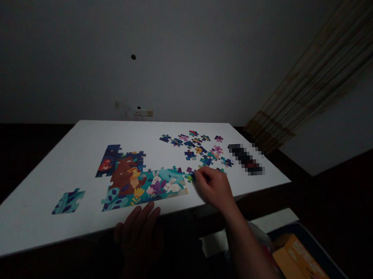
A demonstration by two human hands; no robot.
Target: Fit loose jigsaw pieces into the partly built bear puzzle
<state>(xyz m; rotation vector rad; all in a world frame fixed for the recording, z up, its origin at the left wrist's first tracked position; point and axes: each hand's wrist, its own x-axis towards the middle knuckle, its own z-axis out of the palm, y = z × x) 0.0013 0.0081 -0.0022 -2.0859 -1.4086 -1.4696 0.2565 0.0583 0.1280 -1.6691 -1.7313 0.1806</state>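
Note:
A partly joined jigsaw puzzle [135,180] with a bear and white rabbits lies on the white table [79,142]. My right hand [213,187] rests at the puzzle's right end, its fingers pinched on a small puzzle piece [189,177] that touches the assembled edge. At the table's near edge lies my left hand [140,233], fingers stretched out flat, tips touching the edge just below the puzzle. Several loose pieces [199,149] are scattered beyond my right hand.
A small joined teal section [68,201] lies apart at the left. A dark blurred object [246,158] sits near the table's right edge. An orange box [299,261] lies low at the right, below the table. A curtain [321,72] hangs at the right.

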